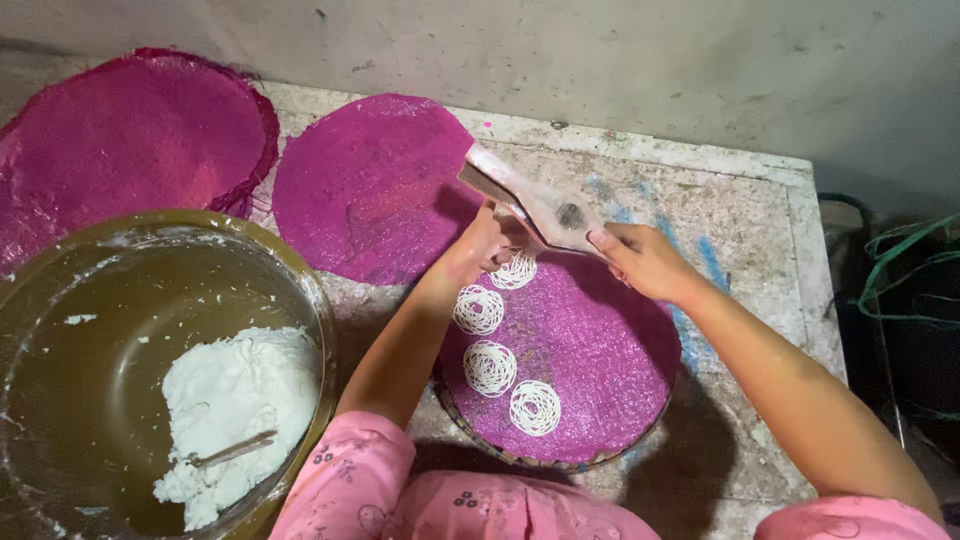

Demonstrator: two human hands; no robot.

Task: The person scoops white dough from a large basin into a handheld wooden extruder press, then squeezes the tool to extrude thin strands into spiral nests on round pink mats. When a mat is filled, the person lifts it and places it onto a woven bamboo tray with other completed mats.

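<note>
Both hands hold press, long axis pointing up-left.

There is only one view. The camera sits on the person's head and looks almost straight down at the worktop. It is close, about an arm away. The wall fills the top edge, and pink sleeves show at the bottom.
</note>
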